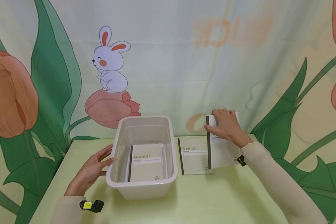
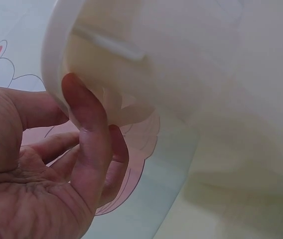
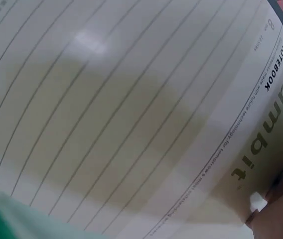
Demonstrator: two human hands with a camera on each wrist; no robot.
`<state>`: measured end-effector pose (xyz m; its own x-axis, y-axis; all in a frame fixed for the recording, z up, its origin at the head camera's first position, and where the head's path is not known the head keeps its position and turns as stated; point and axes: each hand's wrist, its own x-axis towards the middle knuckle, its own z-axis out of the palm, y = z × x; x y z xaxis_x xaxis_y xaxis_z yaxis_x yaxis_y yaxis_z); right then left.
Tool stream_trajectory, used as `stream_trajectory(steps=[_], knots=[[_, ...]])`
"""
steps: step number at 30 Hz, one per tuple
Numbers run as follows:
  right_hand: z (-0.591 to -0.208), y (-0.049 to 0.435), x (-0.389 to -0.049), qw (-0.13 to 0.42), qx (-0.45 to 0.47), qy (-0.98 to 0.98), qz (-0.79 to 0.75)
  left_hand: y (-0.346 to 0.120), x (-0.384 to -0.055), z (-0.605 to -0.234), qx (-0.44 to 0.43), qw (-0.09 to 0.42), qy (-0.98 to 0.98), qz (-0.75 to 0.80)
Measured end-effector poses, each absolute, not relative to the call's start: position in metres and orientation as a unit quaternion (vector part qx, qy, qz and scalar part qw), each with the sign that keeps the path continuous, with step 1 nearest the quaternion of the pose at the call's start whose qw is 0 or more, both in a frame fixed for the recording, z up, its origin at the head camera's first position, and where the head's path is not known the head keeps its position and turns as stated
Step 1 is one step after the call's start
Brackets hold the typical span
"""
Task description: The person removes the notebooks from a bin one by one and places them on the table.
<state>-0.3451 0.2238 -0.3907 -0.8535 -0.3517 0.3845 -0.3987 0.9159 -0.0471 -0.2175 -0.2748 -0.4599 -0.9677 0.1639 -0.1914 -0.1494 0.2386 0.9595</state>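
Observation:
A pale plastic tub (image 1: 141, 189) stands on the table, with a Gambit notebook (image 1: 146, 168) lying inside it. My left hand (image 1: 90, 168) pinches the tub's left rim; in the left wrist view the fingers (image 2: 89, 134) curl at the edge. To the right, my right hand (image 1: 225, 124) grips a second notebook (image 1: 222, 152) with a dark spine by its upper part, holding it tilted up. Its lined cover (image 3: 116, 109) fills the right wrist view. Between tub and held notebook, another Gambit notebook (image 1: 194, 161) lies flat on the table, partly overlapped by the held one in the head view.
The light green tabletop (image 1: 207, 199) stretches in front of the tub and notebooks. Behind it hangs a curtain (image 1: 168, 77) printed with tulips and a rabbit, close to the table's back edge.

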Motion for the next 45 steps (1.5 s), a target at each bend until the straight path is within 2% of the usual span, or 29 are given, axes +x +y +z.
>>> stream_trajectory(steps=[5, 14, 25, 34, 38, 45], knots=[[-0.435, 0.259, -0.351, 0.132, 0.188, -0.972, 0.042, -0.274, -0.217, -0.46, 0.004, 0.129, 0.776, 0.618], [-0.492, 0.287, -0.375, 0.137, 0.19, -0.971, 0.042, -0.276, -0.219, -0.459, -0.001, 0.131, 0.779, 0.613], [-0.521, 0.279, -0.406, 0.116, 0.152, -0.98, 0.058, -0.282, -0.22, -0.459, 0.016, 0.127, 0.774, 0.62], [-0.541, 0.277, -0.412, 0.077, 0.133, -0.984, 0.092, -0.278, -0.219, -0.463, 0.009, 0.131, 0.77, 0.625], [-0.546, 0.272, -0.41, 0.087, 0.127, -0.98, 0.124, -0.278, -0.219, -0.462, 0.01, 0.129, 0.773, 0.621], [-0.538, 0.26, -0.403, 0.168, 0.158, -0.966, 0.118, -0.281, -0.218, -0.46, 0.014, 0.124, 0.777, 0.618]])
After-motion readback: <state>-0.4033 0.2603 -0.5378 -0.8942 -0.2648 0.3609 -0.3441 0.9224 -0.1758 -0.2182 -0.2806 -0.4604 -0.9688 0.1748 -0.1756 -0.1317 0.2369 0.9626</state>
